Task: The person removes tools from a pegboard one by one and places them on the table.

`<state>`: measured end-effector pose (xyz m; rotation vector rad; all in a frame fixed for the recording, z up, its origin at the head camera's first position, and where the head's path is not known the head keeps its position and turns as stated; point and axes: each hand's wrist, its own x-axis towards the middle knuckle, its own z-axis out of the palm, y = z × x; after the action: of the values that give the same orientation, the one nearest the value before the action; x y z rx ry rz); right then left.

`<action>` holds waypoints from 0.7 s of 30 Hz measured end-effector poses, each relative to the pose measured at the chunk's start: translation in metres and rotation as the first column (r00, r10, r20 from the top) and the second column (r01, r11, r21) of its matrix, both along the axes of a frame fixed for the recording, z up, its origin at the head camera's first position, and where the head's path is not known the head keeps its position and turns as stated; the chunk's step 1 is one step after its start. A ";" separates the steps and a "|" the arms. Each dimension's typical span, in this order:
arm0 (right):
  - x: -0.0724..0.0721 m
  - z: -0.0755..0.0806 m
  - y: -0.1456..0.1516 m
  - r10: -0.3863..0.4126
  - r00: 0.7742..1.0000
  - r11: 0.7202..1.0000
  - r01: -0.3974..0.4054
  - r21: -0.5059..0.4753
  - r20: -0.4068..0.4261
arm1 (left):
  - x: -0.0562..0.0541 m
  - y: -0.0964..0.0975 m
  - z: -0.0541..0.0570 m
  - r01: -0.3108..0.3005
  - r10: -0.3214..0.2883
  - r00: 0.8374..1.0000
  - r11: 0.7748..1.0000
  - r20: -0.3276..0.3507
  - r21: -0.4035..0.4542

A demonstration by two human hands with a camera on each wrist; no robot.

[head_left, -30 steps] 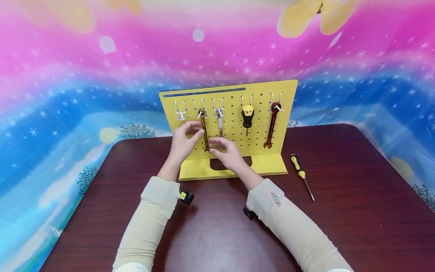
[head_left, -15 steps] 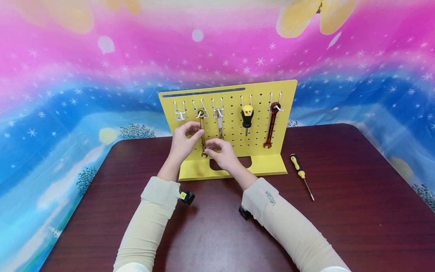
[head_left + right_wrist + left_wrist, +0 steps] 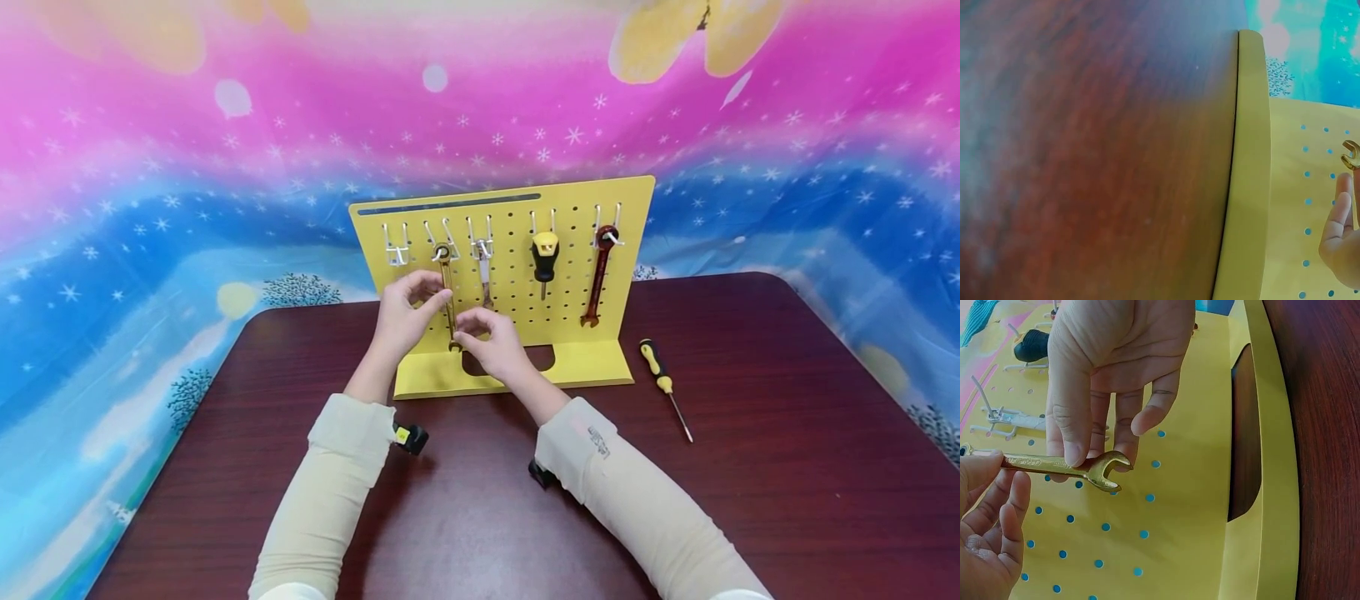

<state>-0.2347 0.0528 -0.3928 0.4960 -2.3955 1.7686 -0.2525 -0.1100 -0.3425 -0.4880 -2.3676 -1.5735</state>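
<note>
A gold combination wrench [image 3: 449,302] hangs by its ring end on the second hook from the left of a yellow pegboard [image 3: 517,304]. Halfway down its shaft, my left hand [image 3: 407,312] pinches it between thumb and fingers. Lower down, beside the forked end, my right hand [image 3: 495,342] also pinches the wrench. The left wrist view shows both thumbs on the shaft, with the left hand [image 3: 991,531] nearer the ring and the right hand [image 3: 1122,350] by the fork. At the right edge of the right wrist view, the forked end [image 3: 1350,156] appears above some fingers.
Also hanging on the board are a silver tool [image 3: 484,271], a stubby yellow-black screwdriver [image 3: 545,258] and a red wrench [image 3: 597,279]. A bare hook [image 3: 397,252] is at far left. Another screwdriver [image 3: 662,375] lies on the dark wooden table [image 3: 750,400].
The right hand has shifted slightly left and down, now pinching the wrench by its forked end. The wrench's lower end has dropped a little. My left hand has stayed nearly still.
</note>
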 end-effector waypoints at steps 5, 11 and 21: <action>0.005 0.000 0.001 0.004 0.999 1.000 -0.004 -0.002 -0.032 | 0.003 -0.002 -0.001 0.011 -0.011 1.000 1.000 0.009 0.002; 0.009 -0.001 0.001 -0.002 0.999 1.000 0.001 -0.011 -0.038 | 0.007 -0.003 0.000 0.025 -0.025 1.000 0.999 0.017 0.022; 0.017 0.000 0.002 0.011 1.000 1.000 -0.011 -0.008 -0.029 | 0.015 -0.006 0.000 0.038 -0.038 0.999 0.999 -0.001 0.029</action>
<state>-0.2181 0.0543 -0.3928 0.5308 -2.3700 1.7623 -0.2379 -0.1155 -0.3421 -0.5299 -2.3452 -1.6217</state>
